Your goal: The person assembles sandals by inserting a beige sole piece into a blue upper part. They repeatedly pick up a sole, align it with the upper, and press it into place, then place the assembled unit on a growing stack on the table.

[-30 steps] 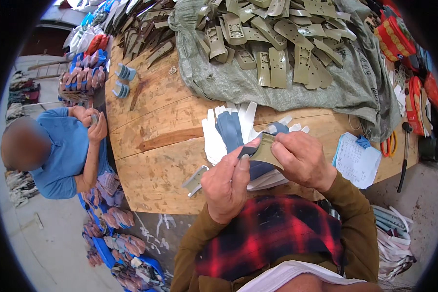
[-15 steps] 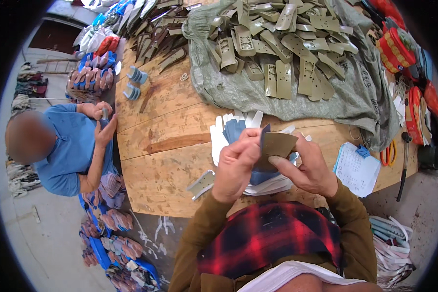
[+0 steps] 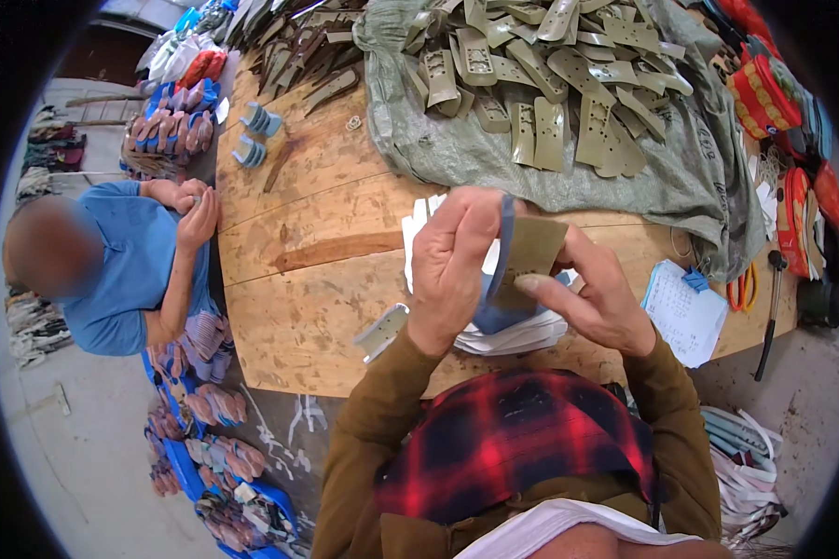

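In front of my chest, above the near edge of the table, both hands work on one curved olive plate (image 3: 537, 244). A blue-grey strip (image 3: 505, 244) runs along the plate's left edge. My left hand (image 3: 449, 265) is closed, pinching the strip at that edge; its fingertips are partly hidden. My right hand (image 3: 604, 296) grips the plate from the right, thumb on its face and fingers behind. Below them lies a stack of white and blue strips (image 3: 513, 341). Left of this stack rests a curved plate with a white edge (image 3: 382, 333).
Many olive plates (image 3: 550, 130) are heaped on a green woven sack (image 3: 401, 140) at the back. Two light-blue curved pieces (image 3: 256, 135) stand at far left. A co-worker in a blue shirt (image 3: 135, 261) sits left. Written paper (image 3: 685, 312) and orange-handled scissors (image 3: 744, 291) lie right.
My left hand has risen and drawn the blue-grey strip up along the plate's edge. The plate has lifted slightly in my right hand. The whole view has shifted a little.
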`<state>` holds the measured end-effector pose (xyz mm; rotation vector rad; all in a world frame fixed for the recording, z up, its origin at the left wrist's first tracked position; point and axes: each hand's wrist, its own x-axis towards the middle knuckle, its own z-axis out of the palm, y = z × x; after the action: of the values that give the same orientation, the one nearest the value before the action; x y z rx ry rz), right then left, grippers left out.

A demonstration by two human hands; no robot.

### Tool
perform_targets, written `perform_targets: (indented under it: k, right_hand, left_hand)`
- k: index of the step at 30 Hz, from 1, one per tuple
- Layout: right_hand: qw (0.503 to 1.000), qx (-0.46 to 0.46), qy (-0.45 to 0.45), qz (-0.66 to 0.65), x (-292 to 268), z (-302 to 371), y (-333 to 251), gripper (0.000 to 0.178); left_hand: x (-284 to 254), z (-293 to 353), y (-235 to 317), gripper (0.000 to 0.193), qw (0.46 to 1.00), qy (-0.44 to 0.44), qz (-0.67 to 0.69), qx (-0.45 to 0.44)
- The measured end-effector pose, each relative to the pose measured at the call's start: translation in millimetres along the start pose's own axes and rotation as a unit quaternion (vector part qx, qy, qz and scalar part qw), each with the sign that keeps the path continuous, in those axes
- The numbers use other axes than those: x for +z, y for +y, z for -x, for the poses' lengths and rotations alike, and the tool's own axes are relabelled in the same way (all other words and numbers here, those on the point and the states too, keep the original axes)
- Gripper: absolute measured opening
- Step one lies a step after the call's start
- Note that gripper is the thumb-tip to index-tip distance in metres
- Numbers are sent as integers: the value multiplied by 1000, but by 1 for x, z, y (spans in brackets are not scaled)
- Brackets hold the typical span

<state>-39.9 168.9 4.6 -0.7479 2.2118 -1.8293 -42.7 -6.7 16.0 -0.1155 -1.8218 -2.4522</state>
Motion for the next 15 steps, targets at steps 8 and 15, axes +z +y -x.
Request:
perform_targets:
  k: [8, 15]
  right_hand:
    - [997, -7, 2, 73, -1, 3, 8, 31]
    - [976, -166, 44, 133, -1, -5, 6, 51]
  left_hand:
    - [-40, 21, -14, 20, 930, -178, -321, -24]
    - [-27, 21, -9, 34, 951, -132, -268, 79]
